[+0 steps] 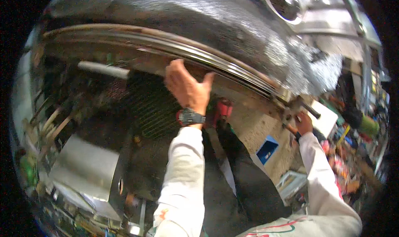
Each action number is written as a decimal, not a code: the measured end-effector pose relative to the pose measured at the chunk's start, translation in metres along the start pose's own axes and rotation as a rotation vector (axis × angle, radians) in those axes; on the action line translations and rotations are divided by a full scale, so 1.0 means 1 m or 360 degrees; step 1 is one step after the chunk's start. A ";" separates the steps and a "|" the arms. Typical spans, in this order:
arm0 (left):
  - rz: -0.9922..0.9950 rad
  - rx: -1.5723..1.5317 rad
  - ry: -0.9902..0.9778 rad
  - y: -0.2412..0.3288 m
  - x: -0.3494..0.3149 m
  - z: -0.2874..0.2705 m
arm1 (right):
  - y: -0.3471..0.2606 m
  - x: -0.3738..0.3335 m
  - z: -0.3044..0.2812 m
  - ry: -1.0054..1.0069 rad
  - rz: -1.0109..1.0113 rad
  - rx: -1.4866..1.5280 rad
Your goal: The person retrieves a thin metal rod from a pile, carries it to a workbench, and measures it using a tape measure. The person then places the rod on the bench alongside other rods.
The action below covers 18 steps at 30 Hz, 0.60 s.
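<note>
I'm seeing the big dark curved metal panel (216,25) filling the top of the view, its shiny ridged edge strip (199,54) running from upper left down to the right. Below it an open bay is showing: a dark ribbed grille (153,108), a grey metal box (85,170) at lower left, a pale tube (104,69) near the strip.

Left hand (187,87) is reaching up from a white sleeve (183,174), watch (191,116) on the wrist. Fingers are curling over the edge strip, thumb spread out to the right, so it's clamping on the strip near its middle.

Right hand (302,122) is sitting at the strip's lower right end, closing around a small metal latch piece (293,108) there. Grip detail is too small; I can't tell how tightly it's holding.

A red thing (223,109) is peeking out just beside the left wrist. Cluttered shelves (353,154) are sitting far right.
</note>
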State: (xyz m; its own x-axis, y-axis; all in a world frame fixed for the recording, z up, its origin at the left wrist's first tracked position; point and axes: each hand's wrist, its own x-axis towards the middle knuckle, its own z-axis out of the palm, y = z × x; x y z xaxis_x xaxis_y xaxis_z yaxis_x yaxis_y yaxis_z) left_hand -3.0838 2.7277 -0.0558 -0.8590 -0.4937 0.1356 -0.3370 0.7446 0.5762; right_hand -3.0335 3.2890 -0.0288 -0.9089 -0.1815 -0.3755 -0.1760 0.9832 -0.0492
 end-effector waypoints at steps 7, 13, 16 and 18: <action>0.0128 0.0336 -0.0083 0.012 0.008 -0.003 | -0.089 0.000 -0.062 0.0115 0.0577 0.0431; 0.0216 0.0471 -0.0148 0.005 0.011 0.006 | -0.202 0.019 -0.122 0.0237 0.0233 0.0657; 0.0200 0.0516 -0.0169 0.007 0.015 0.002 | -0.211 0.040 -0.131 0.0180 -0.0064 0.0436; 0.0205 0.0521 -0.0180 0.010 0.016 0.001 | -0.209 0.050 -0.130 0.0157 -0.0151 0.0322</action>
State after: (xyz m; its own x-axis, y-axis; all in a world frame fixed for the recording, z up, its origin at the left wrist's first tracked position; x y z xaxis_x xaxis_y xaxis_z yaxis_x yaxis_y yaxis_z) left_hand -3.1015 2.7273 -0.0491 -0.9334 -0.3475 0.0896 -0.3132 0.9107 0.2692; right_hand -3.0910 3.0714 0.0832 -0.9262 -0.2647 -0.2684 -0.1921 0.9441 -0.2680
